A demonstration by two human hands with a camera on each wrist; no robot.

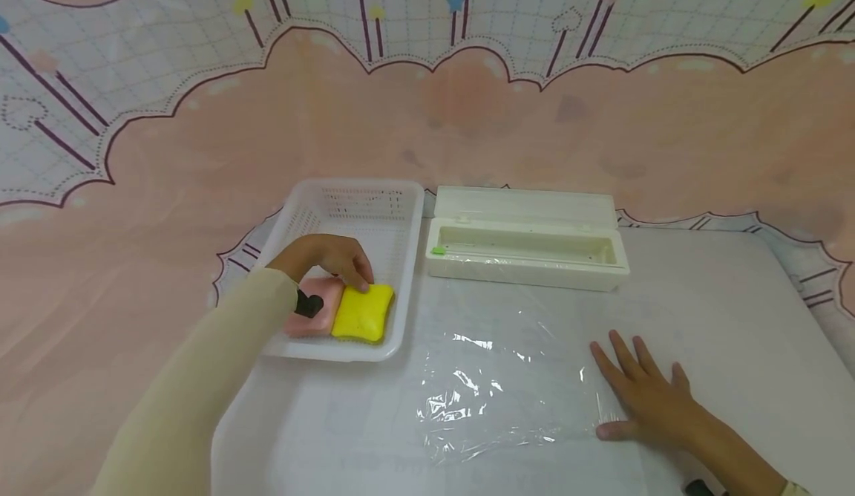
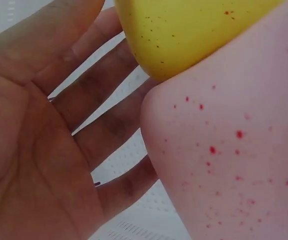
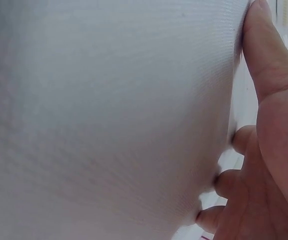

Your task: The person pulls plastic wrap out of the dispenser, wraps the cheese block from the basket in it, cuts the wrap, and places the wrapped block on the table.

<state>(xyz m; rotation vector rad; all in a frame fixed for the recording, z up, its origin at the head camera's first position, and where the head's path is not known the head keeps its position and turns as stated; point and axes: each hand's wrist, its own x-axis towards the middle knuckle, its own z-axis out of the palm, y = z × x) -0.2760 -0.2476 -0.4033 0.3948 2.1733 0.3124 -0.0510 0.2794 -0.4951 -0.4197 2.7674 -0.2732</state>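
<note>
In the head view my left hand point(image 1: 337, 257) reaches into a white plastic basket point(image 1: 413, 258), its thumb and finger pinching the far edge of a yellow cushion-shaped sponge point(image 1: 364, 316). A pink sponge point(image 1: 314, 329) of similar shape lies against the yellow one, partly under my wrist. Specks dot both sponges in the left wrist view, where the thumb tip is out of frame. My right hand point(image 1: 651, 396) lies with spread fingers on the white table, at the right edge of a sheet of clear plastic film point(image 1: 494, 392).
Behind the film stands a long white box point(image 1: 528, 272) with its lid point(image 1: 524, 206) raised and a small green piece point(image 1: 438, 250) at its left end. White covering point(image 1: 728, 310) spreads over the table. A patterned cloth point(image 1: 467, 125) rises at the back.
</note>
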